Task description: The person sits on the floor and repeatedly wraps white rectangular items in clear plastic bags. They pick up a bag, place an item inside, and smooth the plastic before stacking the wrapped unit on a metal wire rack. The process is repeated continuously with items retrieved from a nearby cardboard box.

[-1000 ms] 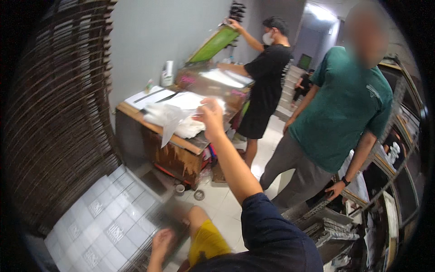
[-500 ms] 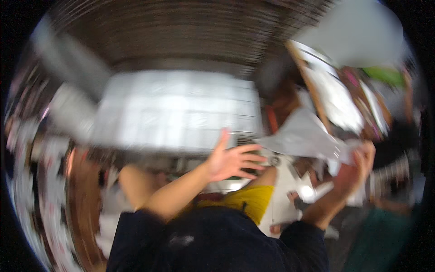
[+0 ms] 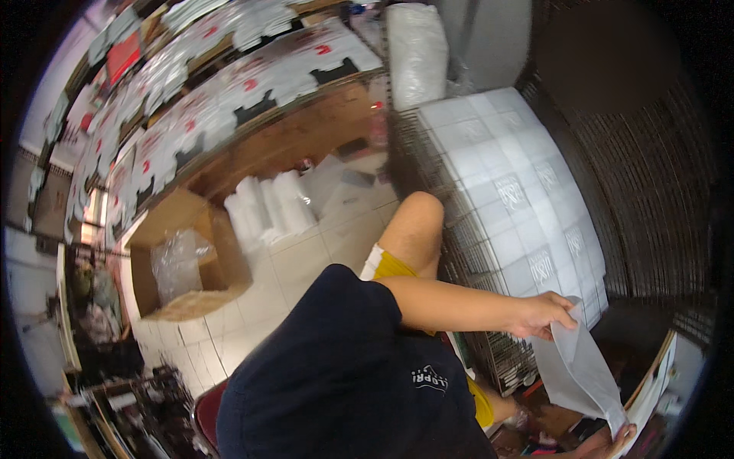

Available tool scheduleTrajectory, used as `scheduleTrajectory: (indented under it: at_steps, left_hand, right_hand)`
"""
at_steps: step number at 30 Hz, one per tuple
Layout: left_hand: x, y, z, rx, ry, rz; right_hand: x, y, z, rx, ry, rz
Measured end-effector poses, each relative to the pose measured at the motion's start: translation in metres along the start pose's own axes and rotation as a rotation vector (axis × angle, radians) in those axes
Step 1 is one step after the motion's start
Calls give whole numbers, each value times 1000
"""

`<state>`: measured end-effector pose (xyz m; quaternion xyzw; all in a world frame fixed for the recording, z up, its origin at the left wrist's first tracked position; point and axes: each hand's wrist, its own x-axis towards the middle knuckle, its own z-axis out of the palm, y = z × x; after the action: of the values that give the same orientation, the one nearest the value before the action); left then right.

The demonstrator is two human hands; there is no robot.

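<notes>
A translucent white plastic bag (image 3: pixel 573 367) is stretched between my two hands at the lower right. My left hand (image 3: pixel 544 315) is closed on its upper end, the arm reaching across to the right. At the bag's lower end my right hand (image 3: pixel 621 442) grips the edge, close to the rim of the picture and partly cut off. Beside my left hand, rows of white translucent pieces with grey prints (image 3: pixel 520 191) lie overlapping on a wire rack (image 3: pixel 478 252).
An open cardboard box (image 3: pixel 195 302) with clear plastic inside stands on the tiled floor, beside white rolls (image 3: pixel 271 206). Stacked printed white bags (image 3: pixel 252 84) fill a long shelf at the upper left. Dark wire racks (image 3: pixel 627 153) rise at the right.
My view has swung left, so the rack now shows on the right. My left hand, open before, has taken hold of the bag. My right hand still holds it.
</notes>
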<state>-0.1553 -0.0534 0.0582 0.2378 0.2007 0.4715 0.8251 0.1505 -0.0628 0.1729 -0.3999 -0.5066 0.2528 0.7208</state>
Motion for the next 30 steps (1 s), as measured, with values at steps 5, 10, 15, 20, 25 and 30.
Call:
scheduleTrajectory:
  at_steps: [5,10,15,20,25,30]
  left_hand:
    - [-12,17,1,-33,-16,-4]
    - [-10,20,-5,-126,12,106]
    - [-15,23,-10,-132,40,128]
    - [-12,20,-14,-118,62,113]
    - [-13,25,-6,-127,111,110]
    - [4,22,-3,-90,31,145]
  right_hand:
    - [21,21,11,154,-53,103]
    - [5,-7,55,210,-203,82]
    - [4,-3,62,182,-209,63]
    - [4,-6,66,163,-225,49]
    - [5,0,54,66,-142,-18]
    - [85,79,-59,-797,-209,-1031]
